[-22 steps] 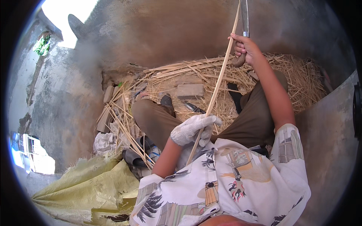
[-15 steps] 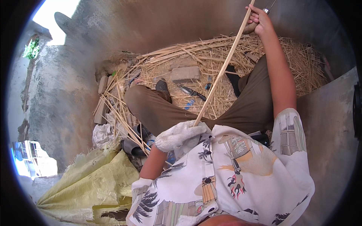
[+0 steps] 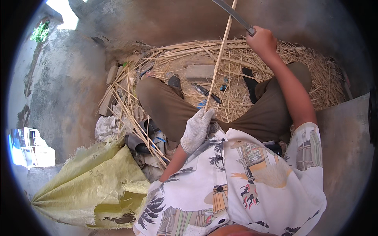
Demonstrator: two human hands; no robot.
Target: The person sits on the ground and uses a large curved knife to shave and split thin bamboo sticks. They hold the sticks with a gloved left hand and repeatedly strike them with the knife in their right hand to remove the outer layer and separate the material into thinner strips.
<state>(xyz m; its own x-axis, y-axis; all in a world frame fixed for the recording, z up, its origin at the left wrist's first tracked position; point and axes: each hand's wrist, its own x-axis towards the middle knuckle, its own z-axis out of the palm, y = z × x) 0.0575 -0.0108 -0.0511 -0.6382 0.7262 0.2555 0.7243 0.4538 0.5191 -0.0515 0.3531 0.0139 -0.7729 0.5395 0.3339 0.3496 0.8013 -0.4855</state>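
Observation:
My left hand [image 3: 197,131], in a white knitted glove, is closed around the lower end of a long, pale bamboo-like strip [image 3: 219,61]. The strip slants up and away from my lap, past the top of the picture. Out at the upper right, my bare right hand [image 3: 263,45] is a fist around the handle of a long knife [image 3: 235,14] with a slightly curved grey blade. That blade points up and left and crosses the strip near the top edge; whether they touch I cannot tell. My fingers hide the handle.
Between my bent legs lie a brick [image 3: 199,72], a dark-handled tool [image 3: 206,92] and scattered straw-like shavings [image 3: 315,80]. More strips [image 3: 132,118] lean at my left beside a yellow woven sack [image 3: 88,181]. Walls rise at the left, far side and right.
My right hand has let go of the strip's far part and moved down and slightly left, swinging the knife blade leftward across the strip. My left hand has turned more upright, tilting the strip steeper.

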